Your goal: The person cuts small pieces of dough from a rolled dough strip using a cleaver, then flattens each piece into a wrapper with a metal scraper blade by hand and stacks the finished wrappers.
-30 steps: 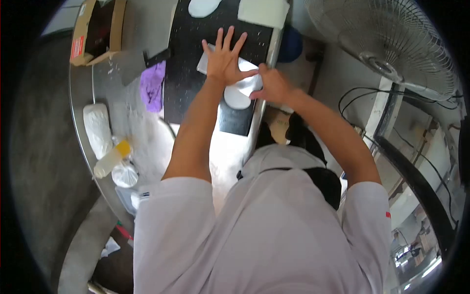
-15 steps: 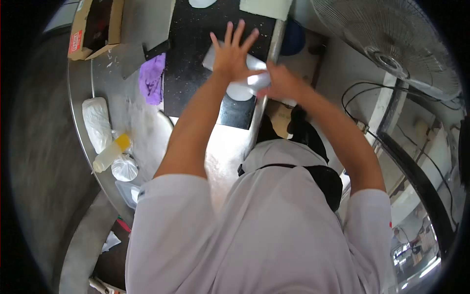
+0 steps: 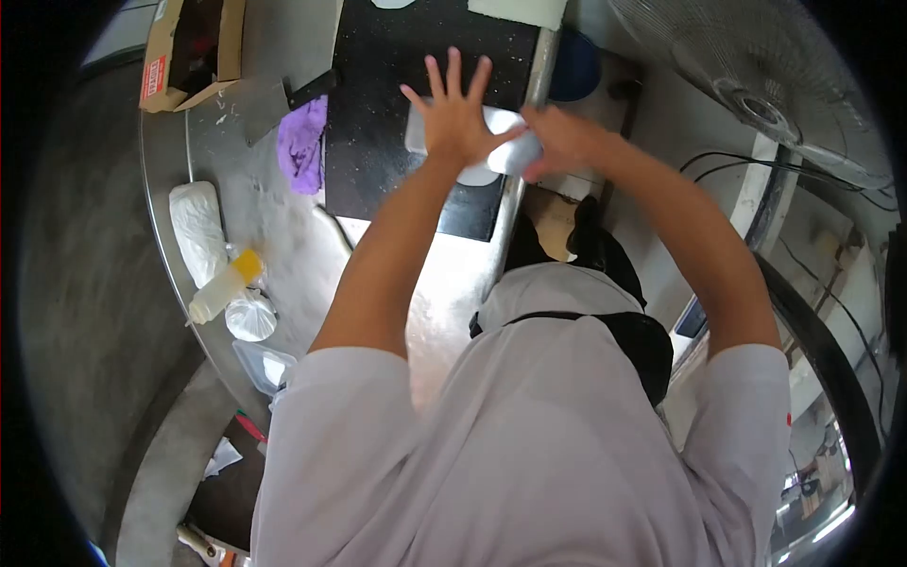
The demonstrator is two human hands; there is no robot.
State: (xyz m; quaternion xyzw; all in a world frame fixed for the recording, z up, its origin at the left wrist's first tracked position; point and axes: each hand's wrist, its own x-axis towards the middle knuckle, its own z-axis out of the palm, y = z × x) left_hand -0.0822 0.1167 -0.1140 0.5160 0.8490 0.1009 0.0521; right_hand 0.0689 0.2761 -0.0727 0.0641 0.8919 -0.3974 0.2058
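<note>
My left hand [image 3: 455, 123] lies over a broad, flat metal blade [image 3: 503, 123], fingers stretched and spread. Its palm hides the middle of the blade, and I cannot tell how firmly it presses. At the blade's right end, my right hand [image 3: 567, 144] is closed around it, slightly blurred; any handle is hidden inside the fingers. The blade looks like a cleaver and shines brightly near the right hand. A white, round, flat piece [image 3: 479, 176] shows partly below the blade's near edge. All of this is over a black board [image 3: 378, 113] at the counter's edge.
Left of the board are a crumpled purple cloth [image 3: 302, 146], a yellow-capped bottle [image 3: 225, 286], white plastic bags [image 3: 196, 231] and a clear container [image 3: 263, 367]. A cardboard box [image 3: 230, 42] stands at upper left. A large fan [image 3: 756, 104] is at right.
The whole view has shifted slightly. My right hand and the blade's end have moved a little rightward; my left hand stays spread over the blade.
</note>
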